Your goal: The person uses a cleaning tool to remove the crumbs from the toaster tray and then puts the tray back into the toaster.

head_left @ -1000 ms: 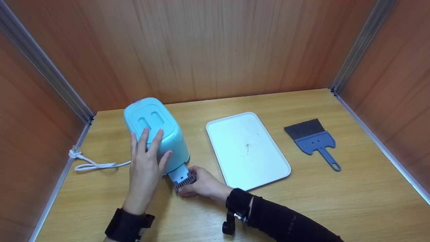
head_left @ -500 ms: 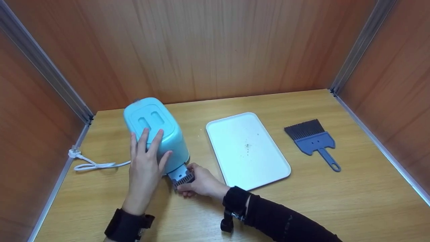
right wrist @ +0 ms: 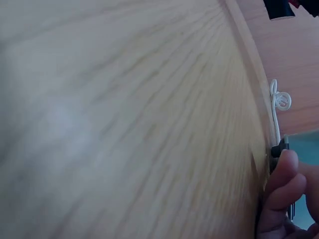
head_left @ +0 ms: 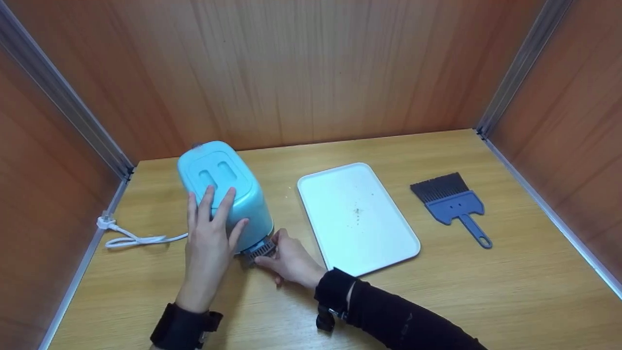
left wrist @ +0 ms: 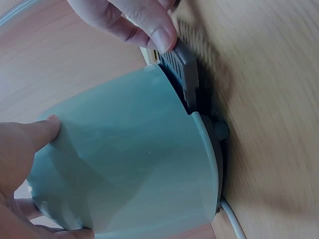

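Note:
A turquoise toaster [head_left: 245, 214] with two elongated recesses on its top stands at the left of the table. My left hand [head_left: 209, 243] rests on the top and near side with its fingers spread. Low on the near end, a crumb tray [head_left: 261, 249] with a dark slotted handle sticks a short way out of the toaster. My right hand [head_left: 294, 260] pinches that handle between thumb and fingers. In the left wrist view the handle [left wrist: 182, 67] stands close to the toaster's lower edge, with the right thumb on it. The rest of the crumb tray is hidden inside.
A white rectangular tray [head_left: 335, 209] with crumbs scattered near its middle lies right of the toaster. Farther right lies a blue brush [head_left: 452, 206] with dark bristles. A white cord [head_left: 141, 239] with its plug lies at the left. Wooden panels [head_left: 311, 68] enclose the table.
My right hand has pushed the crumb tray farther into the toaster, so less of its light surface shows. The left hand has stayed in place on the toaster.

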Demonstrator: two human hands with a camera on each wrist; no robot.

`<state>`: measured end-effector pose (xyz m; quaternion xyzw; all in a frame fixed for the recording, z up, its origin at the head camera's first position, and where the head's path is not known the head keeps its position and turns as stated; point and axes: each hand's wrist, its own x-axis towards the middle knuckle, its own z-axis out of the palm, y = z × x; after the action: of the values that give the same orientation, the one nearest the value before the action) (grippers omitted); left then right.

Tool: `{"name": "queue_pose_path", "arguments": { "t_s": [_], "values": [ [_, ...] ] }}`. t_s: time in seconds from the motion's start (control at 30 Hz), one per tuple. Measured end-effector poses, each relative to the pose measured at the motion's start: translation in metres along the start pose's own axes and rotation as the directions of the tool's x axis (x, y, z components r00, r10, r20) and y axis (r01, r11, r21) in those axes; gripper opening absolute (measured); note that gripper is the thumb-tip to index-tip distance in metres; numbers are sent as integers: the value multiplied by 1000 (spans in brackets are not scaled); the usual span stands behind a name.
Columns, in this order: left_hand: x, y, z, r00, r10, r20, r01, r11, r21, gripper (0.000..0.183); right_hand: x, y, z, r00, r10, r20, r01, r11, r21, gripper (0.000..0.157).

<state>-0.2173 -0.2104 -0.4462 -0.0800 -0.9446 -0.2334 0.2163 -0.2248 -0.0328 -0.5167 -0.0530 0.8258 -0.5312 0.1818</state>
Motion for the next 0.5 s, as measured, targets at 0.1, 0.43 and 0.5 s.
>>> {"name": "queue_pose_path", "arguments": {
  "t_s": [0.1,0.43,0.5],
  "values": [
    [0,-1,1,1000,12,-14,-12,1000,1,68,3,0,1,1000,5,-9,-5,999,-52,36],
    [-1,0,1,1000,18,-25,-18,1000,-4,67,7,2,-2,994,-88,57,97,977,-189,44],
    [-1,-1,2,999,23,-35,-23,1000,-4,67,7,4,-2,992,-108,65,119,974,-193,43]
  ]
}}
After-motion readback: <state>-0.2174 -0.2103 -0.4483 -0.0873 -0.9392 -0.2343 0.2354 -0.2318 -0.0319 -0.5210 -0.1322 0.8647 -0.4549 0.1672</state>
